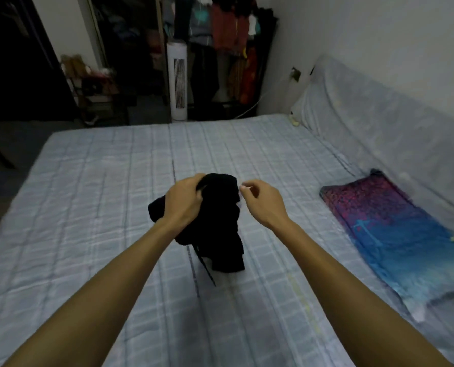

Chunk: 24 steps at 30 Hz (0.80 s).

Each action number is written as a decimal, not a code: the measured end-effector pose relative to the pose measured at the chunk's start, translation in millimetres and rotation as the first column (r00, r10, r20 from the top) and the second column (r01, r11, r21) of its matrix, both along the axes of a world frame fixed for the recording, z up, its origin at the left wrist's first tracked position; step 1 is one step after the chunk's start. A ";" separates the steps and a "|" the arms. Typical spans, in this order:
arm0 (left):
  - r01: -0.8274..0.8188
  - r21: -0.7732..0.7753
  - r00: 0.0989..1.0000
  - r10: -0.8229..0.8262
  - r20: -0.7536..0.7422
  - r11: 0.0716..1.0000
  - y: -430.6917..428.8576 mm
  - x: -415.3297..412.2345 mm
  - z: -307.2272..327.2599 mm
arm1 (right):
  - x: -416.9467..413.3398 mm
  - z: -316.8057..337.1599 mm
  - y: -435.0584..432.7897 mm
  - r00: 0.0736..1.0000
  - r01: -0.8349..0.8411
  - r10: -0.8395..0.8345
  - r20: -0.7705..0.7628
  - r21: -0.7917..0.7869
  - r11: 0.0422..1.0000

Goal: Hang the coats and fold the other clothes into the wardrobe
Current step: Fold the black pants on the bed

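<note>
Left hand (184, 200) grips a bunched black garment (220, 221), which hangs below it over the checked bedsheet (88, 207). Right hand (260, 200), fingers curled, sits just right of the fabric's edge; whether it pinches the cloth cannot be told. A multicoloured pillow (393, 229) lies farther right.

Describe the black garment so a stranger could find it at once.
Find the wide bed with the checked cover. Over its middle, the left hand grips a crumpled garment. It is plain black; the cloth nearby is pink and blue.

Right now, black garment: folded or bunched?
Bunched, not folded: the black garment hangs crumpled from the left hand, which grips its top.
</note>
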<state>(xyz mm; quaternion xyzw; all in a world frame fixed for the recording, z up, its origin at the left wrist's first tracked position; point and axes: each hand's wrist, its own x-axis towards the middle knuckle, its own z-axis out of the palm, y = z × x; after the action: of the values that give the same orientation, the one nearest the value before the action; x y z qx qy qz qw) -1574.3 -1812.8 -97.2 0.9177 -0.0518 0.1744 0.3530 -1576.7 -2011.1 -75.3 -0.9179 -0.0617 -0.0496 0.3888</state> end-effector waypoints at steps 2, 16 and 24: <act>-0.045 -0.014 0.997 0.046 0.063 0.999 9.6 -2.6 23.2 | -11.4 9.6 7.8 0.999 -0.050 0.050 0.000 -0.027 0.998; -0.161 -0.083 0.974 0.172 0.147 0.983 37.7 -15.3 125.4 | -24.4 -22.5 53.1 0.995 -0.059 0.063 -0.079 0.055 0.997; -0.244 -0.029 0.956 0.245 0.159 0.969 64.7 -15.1 128.9 | -0.6 0.5 67.2 0.976 -0.074 0.143 -0.165 0.369 0.927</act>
<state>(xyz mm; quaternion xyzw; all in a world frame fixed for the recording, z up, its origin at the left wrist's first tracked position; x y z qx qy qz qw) -1589.4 -1748.1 31.7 0.8983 0.0345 0.2905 0.3277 -1577.3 -1943.9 -74.9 -0.8267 -0.0652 0.0490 0.5568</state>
